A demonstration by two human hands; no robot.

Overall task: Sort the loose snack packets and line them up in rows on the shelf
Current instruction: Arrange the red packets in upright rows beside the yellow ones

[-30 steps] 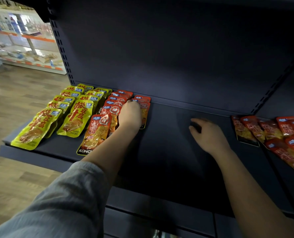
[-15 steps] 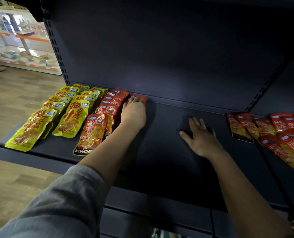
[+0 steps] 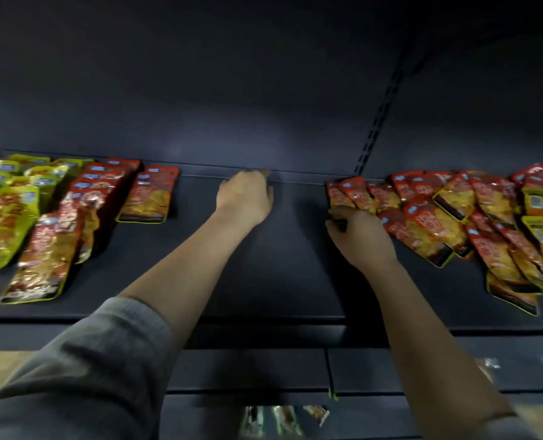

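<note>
Yellow snack packets (image 3: 6, 217) lie in rows at the far left of the dark shelf (image 3: 279, 281), with rows of red packets (image 3: 98, 192) beside them. One red packet (image 3: 151, 195) starts a further row at the back. A loose pile of red packets (image 3: 454, 211) covers the right part of the shelf. My left hand (image 3: 244, 198) hovers over the bare middle near the back edge, its fingers loosely curled and holding nothing. My right hand (image 3: 359, 236) is at the pile's left edge, its fingers curled on the lower end of the leftmost red packet (image 3: 338, 193).
A slotted upright (image 3: 378, 122) runs up the dark back panel just left of the pile. Below the shelf's front lip, a few packets (image 3: 283, 420) show on a lower level. The picture is motion-blurred.
The view has swung right. My left hand left the red rows and moved right over the mid shelf. My right hand moved right from the bare shelf to the loose pile.
</note>
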